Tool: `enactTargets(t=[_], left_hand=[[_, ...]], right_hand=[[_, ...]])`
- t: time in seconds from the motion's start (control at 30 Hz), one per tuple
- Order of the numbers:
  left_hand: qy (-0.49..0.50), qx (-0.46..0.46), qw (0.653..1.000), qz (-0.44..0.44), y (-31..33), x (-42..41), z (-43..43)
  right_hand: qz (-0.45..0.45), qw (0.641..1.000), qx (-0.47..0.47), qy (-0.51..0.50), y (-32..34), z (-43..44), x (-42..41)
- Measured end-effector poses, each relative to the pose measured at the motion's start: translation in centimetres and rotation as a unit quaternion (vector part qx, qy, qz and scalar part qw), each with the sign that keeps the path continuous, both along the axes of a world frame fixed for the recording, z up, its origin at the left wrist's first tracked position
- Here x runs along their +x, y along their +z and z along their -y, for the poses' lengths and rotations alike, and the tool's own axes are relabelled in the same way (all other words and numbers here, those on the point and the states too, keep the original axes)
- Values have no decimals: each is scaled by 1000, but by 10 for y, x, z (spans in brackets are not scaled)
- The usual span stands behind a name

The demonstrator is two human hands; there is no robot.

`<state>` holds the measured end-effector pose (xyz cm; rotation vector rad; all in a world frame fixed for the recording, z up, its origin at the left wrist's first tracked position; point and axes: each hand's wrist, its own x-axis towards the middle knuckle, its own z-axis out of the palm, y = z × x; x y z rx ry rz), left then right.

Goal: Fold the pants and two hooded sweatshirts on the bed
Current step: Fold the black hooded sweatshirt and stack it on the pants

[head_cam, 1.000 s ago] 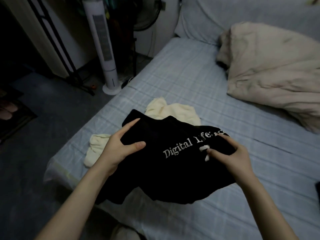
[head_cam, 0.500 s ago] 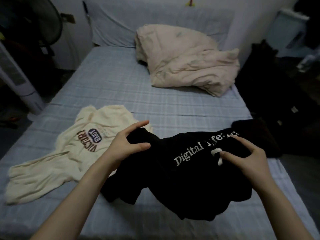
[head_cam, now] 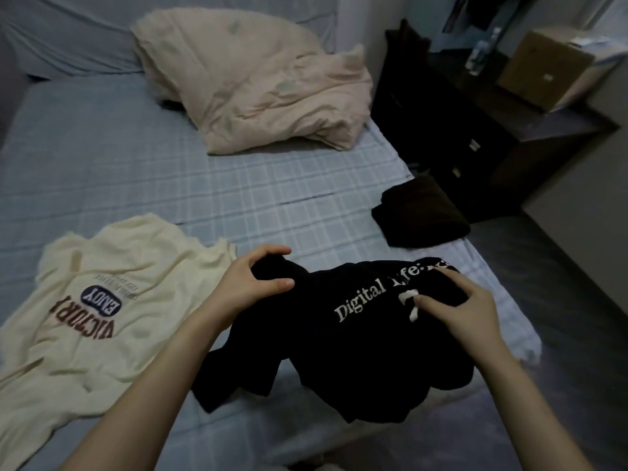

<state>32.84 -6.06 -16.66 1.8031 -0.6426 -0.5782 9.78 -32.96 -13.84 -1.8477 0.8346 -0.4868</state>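
A black hooded sweatshirt with white "Digital Life" lettering is bunched and lifted above the bed's near right corner. My left hand grips its left end, fingers curled over the cloth. My right hand pinches its right end by a white drawstring. A cream hooded sweatshirt with a "VICTORY ENJOY" print lies spread flat to the left. Folded dark pants lie at the bed's right edge.
The bed has a light blue checked sheet. A crumpled beige duvet lies at the far end. A dark cabinet with a cardboard box stands right of the bed, beside grey floor.
The view has swung right, from the fan side of the bed to the cabinet side. Both hands carried the black sweatshirt rightward, off the cream one and toward the folded pants.
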Motion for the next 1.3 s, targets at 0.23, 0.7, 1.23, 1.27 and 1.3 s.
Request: enactTargets(t=[0.23, 0.7, 1.23, 1.27, 1.3], left_hand=[[23, 10, 1000, 12, 5, 47, 4], [150, 103, 982, -47, -90, 36, 53], [168, 435, 883, 50, -260, 45, 108], [143, 437, 887, 49, -265, 54, 116], [114, 429, 895, 36, -269, 61, 124]], right_hand=[[39, 999, -7, 10, 6, -3, 53], [-119, 990, -14, 76, -134, 81, 73], [-297, 857, -69, 414, -282, 172, 212], [-318, 843, -38, 432, -294, 170, 225], [-334, 829, -1, 449, -305, 168, 232]])
